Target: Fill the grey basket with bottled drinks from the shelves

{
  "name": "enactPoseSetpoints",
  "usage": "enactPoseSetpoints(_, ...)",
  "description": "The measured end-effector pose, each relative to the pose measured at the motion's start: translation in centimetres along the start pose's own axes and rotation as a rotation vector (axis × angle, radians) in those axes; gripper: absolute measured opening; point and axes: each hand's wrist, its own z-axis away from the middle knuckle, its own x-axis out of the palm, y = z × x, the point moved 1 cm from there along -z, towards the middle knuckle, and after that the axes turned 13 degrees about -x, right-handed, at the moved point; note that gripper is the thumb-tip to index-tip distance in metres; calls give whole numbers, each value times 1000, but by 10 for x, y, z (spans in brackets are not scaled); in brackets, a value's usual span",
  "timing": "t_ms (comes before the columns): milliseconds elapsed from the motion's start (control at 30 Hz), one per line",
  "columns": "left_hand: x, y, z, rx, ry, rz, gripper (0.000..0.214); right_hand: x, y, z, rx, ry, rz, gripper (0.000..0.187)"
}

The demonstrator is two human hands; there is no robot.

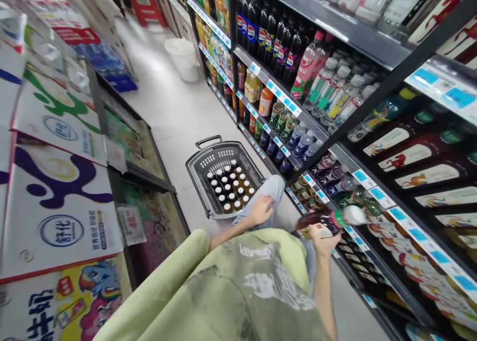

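Note:
My right hand (323,239) is wrapped around the body of a dark drink bottle (331,221) with a white cap and a green-and-red neck band. The bottle is tilted, its cap pointing right toward the shelf. My left hand (263,209) lies flat with fingers out on my jeans-covered knee (275,186), holding nothing. Just past that knee, a grey shopping basket (208,157) stands on the floor, with several white-capped bottles (228,186) packed upright in its bottom; my leg covers its near right corner.
Drink shelves (357,174) with price tags run along my right, filled with bottles. Stacked milk cartons (61,202) line the left side. Farther down the tiled aisle (169,107) are a white bucket (183,58), a red stool (145,4) and shrink-wrapped water packs (108,65).

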Motion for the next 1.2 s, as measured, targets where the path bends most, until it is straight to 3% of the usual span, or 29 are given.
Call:
enactPoseSetpoints(100,6,18,4,21,-121,131,46,29,26,58,136,-124,-37,51)
enactPoseSetpoints(200,25,25,13,20,-370,243,46,41,40,95,278,-229,-85,42)
enactPoseSetpoints(300,44,23,22,-19,-593,315,44,43,48,102,389,-202,-120,41)
enactPoseSetpoints(467,56,18,19,-180,-827,495,45,43,56,88,358,-151,-133,37)
enactPoseSetpoints(633,47,15,10,-220,-813,499,44,51,49,84,340,-160,-211,31)
enactPoseSetpoints(833,41,7,6,-227,-735,497,42,56,52,83,362,-113,-356,37)
enactPoseSetpoints(967,35,10,-8,-275,-674,619,59,57,69,85,601,-149,-522,56)
enactPoseSetpoints(1100,33,28,-29,-371,-672,812,76,55,89,80,958,-341,-731,75)
enactPoseSetpoints(1200,39,42,-35,-444,-662,935,73,52,101,75,1026,-408,-809,83)
